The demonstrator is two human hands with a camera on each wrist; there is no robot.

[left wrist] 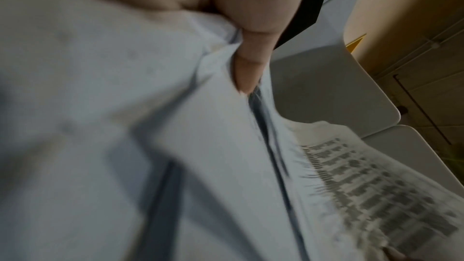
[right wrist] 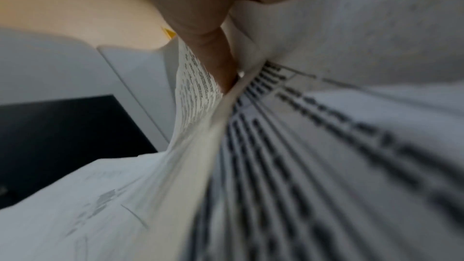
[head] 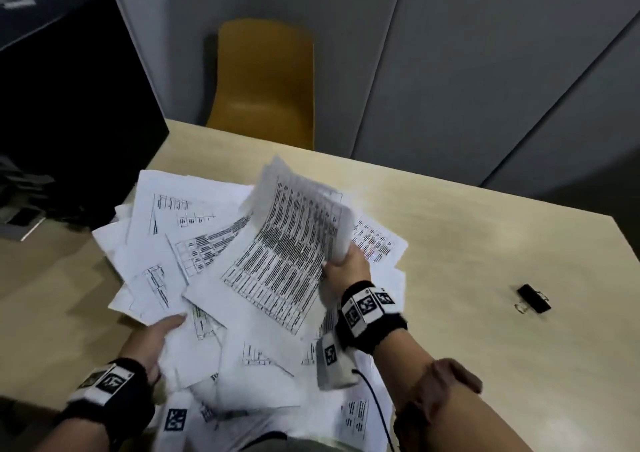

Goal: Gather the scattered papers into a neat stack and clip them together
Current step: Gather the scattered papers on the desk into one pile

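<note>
Many printed white papers lie fanned and overlapping on the wooden table. My right hand pinches the right edge of a raised bundle of table-printed sheets, lifted above the pile. In the right wrist view the thumb presses on those sheets. My left hand grips the near-left side of the pile, thumb on top. The left wrist view shows that thumb pressed on blurred paper. A black binder clip lies on the table to the right, apart from both hands.
A yellow chair stands behind the table's far edge. A large black box fills the left side, close to the papers. Grey wall panels rise behind. Bare tabletop lies between the pile and the clip.
</note>
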